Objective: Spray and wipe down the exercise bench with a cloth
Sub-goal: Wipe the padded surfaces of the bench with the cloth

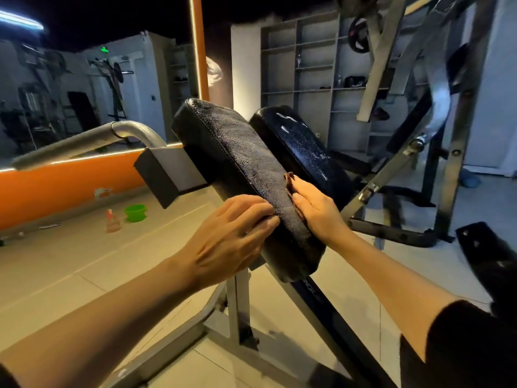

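Wiping a black padded exercise bench pad (246, 175), seen from the head camera. The pad stands tilted at centre frame on a grey steel frame (237, 303), its upper end far and to the left, its lower end near. The left hand (232, 233) rests on the pad's near left edge, its fingers (263, 211) curled over that edge and grasping it. The right hand (316, 208) lies flat against the pad's right side, fingers straight, pressing a dark reddish-brown cloth (289, 182) onto the upholstery; only a corner of the cloth shows above the fingertips and a strip below the palm. A second black pad (296, 147) sits just beyond, to the right, with pale streaks on its face that may be spray or glare.

Handling, as judged: the cloth looks thin, soft and limp, so it should be driven by a flat palm rather than pinched, lest it bunch or slip off the rounded edge. The pad's cover appears cracked and worn; it is firm but yielding, probably slick when wet, and steadied best by the edge, as the left hand does.

On the floor at far left stand a spray bottle (112, 221) and a green bowl (135, 212), well apart from both hands.
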A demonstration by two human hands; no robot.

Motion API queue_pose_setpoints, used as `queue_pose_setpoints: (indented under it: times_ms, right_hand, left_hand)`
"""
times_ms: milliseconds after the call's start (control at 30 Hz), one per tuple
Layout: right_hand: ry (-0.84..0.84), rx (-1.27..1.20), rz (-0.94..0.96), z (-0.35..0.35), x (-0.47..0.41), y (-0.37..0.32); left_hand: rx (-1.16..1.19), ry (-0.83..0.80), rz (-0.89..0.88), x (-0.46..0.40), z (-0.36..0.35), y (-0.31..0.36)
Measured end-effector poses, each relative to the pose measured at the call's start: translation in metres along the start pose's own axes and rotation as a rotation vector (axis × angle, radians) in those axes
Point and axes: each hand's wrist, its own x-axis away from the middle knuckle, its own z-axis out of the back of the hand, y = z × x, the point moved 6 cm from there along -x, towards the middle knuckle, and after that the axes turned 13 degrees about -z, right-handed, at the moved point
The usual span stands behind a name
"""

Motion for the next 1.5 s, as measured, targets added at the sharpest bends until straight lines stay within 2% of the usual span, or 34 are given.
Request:
queue_pose_setpoints:
  times_ms: [67,200,267,333,400,533,600,667,733,800,867,1000,1100,1200,1267,1333,1400,1500]
  right_hand:
    - [0.024,-0.004,-0.021,-0.003,0.012,-0.002]
    - [-0.071,-0.044,0.244,-0.013,0.061,-0.018]
    - [-0.077,-0.048,0.172,-0.006,0.051,0.005]
    - [0.019,-0.096,-0.014,0.005,0.037,0.034]
    - [0.108,-0.070,-0.070,0.003,0.043,0.038]
    - [0.086,-0.009,0.259,-0.011,0.094,-0.001]
    - [0.054,0.054,0.318,-0.010,0.092,0.005]
    - [0.066,0.064,0.207,-0.003,0.073,0.027]
    - [0.150,0.072,0.044,0.010,0.057,0.053]
    - [0.219,-0.028,-0.149,0.025,0.051,0.074]
    - [0.285,-0.190,-0.247,0.041,0.052,0.073]
    - [0.321,-0.340,-0.085,0.064,0.056,0.006]
    - [0.302,-0.311,0.088,0.066,0.064,-0.047]
    - [0.290,-0.354,0.131,0.068,0.063,-0.070]
    - [0.263,-0.356,0.105,0.068,0.060,-0.074]
    - [0.195,-0.342,0.064,0.063,0.059,-0.076]
    - [0.062,-0.427,0.022,0.053,0.060,-0.078]
    - [-0.104,-0.578,-0.060,0.056,0.063,-0.081]
  left_hand:
    - [0.002,0.020,0.009,0.000,0.002,0.003]
    - [-0.003,0.063,0.005,-0.001,0.001,0.012]
    - [0.004,0.062,-0.012,-0.001,-0.003,0.022]
    - [0.032,0.047,-0.016,0.000,-0.006,0.030]
    - [0.047,0.038,-0.012,0.000,-0.008,0.036]
    - [0.044,0.098,-0.001,-0.002,-0.009,0.043]
    - [0.044,0.113,0.004,-0.003,-0.011,0.047]
    - [0.067,0.116,0.007,-0.007,-0.011,0.053]
    - [0.066,0.127,0.014,-0.011,-0.006,0.057]
    - [0.063,0.148,0.040,-0.015,0.000,0.059]
    - [0.074,0.179,0.105,-0.019,0.008,0.053]
    - [0.152,0.164,0.371,-0.038,0.016,0.027]
    - [0.559,0.267,0.699,-0.055,0.027,0.008]
    - [0.887,0.401,0.940,-0.058,0.032,-0.005]
    - [1.017,0.408,0.996,-0.058,0.035,-0.009]
    - [1.116,0.339,1.004,-0.060,0.034,-0.007]
    - [1.108,0.301,0.997,-0.065,0.034,-0.003]
    - [1.049,0.385,1.023,-0.067,0.036,-0.004]
